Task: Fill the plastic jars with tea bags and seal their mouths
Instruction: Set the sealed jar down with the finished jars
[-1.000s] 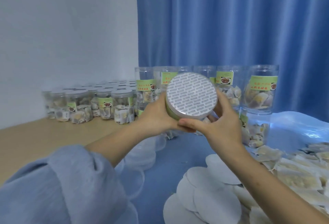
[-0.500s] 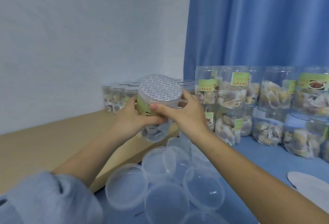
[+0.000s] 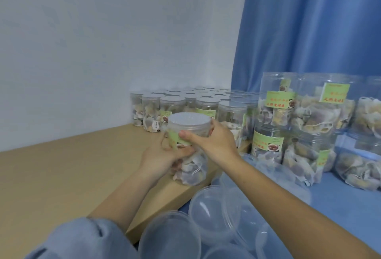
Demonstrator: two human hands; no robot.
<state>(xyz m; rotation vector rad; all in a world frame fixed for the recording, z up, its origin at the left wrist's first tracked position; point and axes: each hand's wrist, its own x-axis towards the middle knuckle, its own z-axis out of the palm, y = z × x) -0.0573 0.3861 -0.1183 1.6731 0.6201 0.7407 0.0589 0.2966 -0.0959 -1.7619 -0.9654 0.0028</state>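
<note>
Since half a second ago the clear plastic jar of tea bags (image 3: 188, 147) has dropped lower, now with a clear screw lid (image 3: 189, 121) over its mouth, above the tan wooden table's (image 3: 61, 176) edge. The left hand (image 3: 162, 155) curls round its body; the right hand (image 3: 212, 141) grips the lid. Capped jars (image 3: 191, 104) stand behind; loose clear lids (image 3: 212, 215) lie below.

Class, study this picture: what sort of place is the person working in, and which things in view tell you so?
Probably a small hand-packing workspace in an ordinary room, not a factory. Both hands, left hand and right hand, hold a filled jar; rows of capped jars stand by the wall, loose clear lids lie nearby, and a blue curtain hangs behind.
</note>
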